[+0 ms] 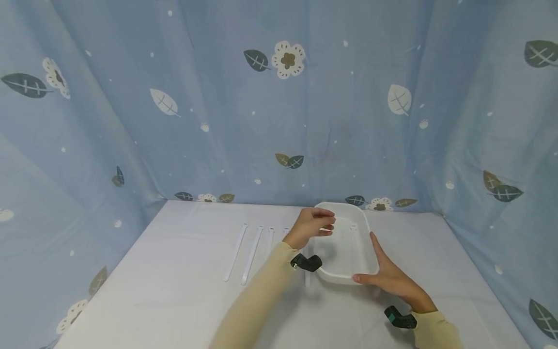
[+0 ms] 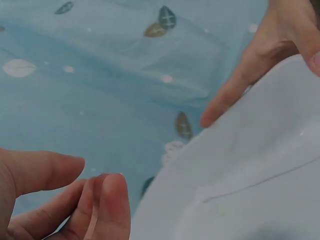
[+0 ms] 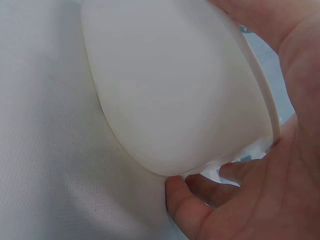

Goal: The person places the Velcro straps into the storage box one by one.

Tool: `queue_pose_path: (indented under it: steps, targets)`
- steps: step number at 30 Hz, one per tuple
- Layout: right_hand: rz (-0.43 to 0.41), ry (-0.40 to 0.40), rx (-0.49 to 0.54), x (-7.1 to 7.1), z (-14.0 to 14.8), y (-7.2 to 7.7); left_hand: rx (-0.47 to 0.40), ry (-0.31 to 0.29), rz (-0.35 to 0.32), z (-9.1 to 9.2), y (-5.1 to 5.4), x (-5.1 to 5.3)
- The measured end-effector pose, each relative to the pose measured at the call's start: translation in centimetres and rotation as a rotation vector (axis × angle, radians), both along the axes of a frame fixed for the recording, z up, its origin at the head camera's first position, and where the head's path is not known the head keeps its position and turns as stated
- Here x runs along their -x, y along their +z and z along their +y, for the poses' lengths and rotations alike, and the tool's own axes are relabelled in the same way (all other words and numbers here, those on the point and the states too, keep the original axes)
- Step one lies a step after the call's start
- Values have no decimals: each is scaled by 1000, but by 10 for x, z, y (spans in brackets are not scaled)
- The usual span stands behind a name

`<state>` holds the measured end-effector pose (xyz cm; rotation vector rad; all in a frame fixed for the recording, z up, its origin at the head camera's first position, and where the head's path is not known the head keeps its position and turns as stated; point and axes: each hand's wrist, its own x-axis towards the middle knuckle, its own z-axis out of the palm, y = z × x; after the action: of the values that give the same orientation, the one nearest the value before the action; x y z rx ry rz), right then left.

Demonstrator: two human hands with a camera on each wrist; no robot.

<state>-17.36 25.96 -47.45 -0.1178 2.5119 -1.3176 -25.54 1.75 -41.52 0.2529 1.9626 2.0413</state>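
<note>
In our right hand [image 1: 387, 277] we gripped the white tray [image 1: 336, 254] by its near right corner, right of white strips [image 1: 252, 255] on the bench [image 1: 165, 291]; our left hand [image 1: 311, 225], loosely curled and empty, hung over its left side.

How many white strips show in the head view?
6: four strips on the table left of the left hand, one strip beside the tray, another strip inside it. The left arm may hide more.

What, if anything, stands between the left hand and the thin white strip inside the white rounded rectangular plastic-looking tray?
Nothing visible does: the left hand is over the left side of the tray, and the strip lies uncovered farther right.
</note>
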Motion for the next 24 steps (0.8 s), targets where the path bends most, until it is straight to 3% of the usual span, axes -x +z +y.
queue_pose_path:
  steps: [12, 17, 24]
  targets:
    - [24, 5, 27, 2, 3, -4, -3, 61, 113, -60, 26, -7]
    - [13, 3, 30, 2, 2, -3, 28, 133, 163, -91, 27, -11]
    - [13, 1, 18, 0, 2, -1, 67, 262, 184, -132, 26, -19]
